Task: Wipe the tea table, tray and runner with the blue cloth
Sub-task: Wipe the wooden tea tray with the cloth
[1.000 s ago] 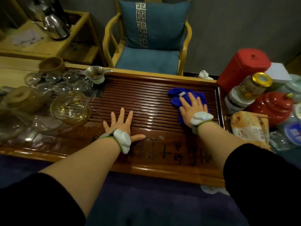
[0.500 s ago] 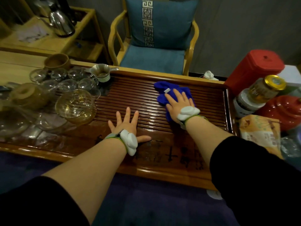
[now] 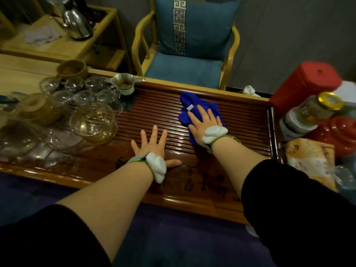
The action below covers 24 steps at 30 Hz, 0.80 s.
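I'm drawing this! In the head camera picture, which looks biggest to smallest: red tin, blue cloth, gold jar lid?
1. red tin
2. blue cloth, partly hidden under the right hand
3. gold jar lid

The tin sits farther back, so it may really be bigger still.

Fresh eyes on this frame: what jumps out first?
The blue cloth, pressed flat under the right hand on the slatted wooden tea tray. The left hand lies spread and bare on the slats nearer centre. Glass cups crowd the tray's left end; a red tin stands at right.
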Available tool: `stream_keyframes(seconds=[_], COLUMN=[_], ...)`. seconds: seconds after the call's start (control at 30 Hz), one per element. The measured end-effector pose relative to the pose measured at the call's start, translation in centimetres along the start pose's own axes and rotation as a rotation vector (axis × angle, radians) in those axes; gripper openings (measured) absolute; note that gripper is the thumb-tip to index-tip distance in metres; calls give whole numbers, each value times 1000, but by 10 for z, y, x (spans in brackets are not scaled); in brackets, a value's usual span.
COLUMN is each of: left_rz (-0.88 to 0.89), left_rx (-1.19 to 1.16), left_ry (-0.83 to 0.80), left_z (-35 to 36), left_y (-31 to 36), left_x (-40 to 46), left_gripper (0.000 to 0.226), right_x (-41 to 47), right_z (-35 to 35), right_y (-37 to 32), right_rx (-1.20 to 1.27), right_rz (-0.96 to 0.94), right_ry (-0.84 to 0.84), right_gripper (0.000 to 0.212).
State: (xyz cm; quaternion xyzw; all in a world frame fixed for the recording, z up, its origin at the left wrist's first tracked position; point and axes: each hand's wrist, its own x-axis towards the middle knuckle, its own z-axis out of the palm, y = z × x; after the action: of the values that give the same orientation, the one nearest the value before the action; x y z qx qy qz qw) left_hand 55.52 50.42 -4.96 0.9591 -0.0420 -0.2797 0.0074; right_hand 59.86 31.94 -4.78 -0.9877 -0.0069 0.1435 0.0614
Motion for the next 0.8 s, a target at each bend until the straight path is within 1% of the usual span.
stream_keyframes(seconds=[0.07,0.17,0.23,0.3,0.37,0.5,0.57,0.63,0.7,0.8], left_rz=[17,34,35,43,63,103,93,86,78,34], left_rx=[-6,-9,-23,-30,-42,-48,-16,4,-11,-41], left_ry=[6,11,14,18,19,66,107,133,154,186], left_z=[2,5,7,4,0,-3,4,14,23,35], left_y=[0,-4,-4,-3,-4,-19,-33,-49,-63,-78], left_x=[1,3,4,1,-2,-16,-24,-33,-40,-45], left_gripper=[121,123,124,123,120,116,114,110,107,104], right_x=[-3,-17,-23,-22,-19,-23,-27,-27,-24,-22], right_z=[-6,-11,-12,-11,-5,19,25,22,13,3], right_y=[23,55,59,46,21,-27,-30,-18,3,15], right_rx=[7,57,65,66,68,30,-7,-28,-34,3], right_rz=[-2,176,272,321,300,58,-31,-81,-33,142], right_ry=[-15,-9,-9,-4,13,42,42,35,35,-11], right_gripper=[54,54,53,54,55,55,54,53,53,55])
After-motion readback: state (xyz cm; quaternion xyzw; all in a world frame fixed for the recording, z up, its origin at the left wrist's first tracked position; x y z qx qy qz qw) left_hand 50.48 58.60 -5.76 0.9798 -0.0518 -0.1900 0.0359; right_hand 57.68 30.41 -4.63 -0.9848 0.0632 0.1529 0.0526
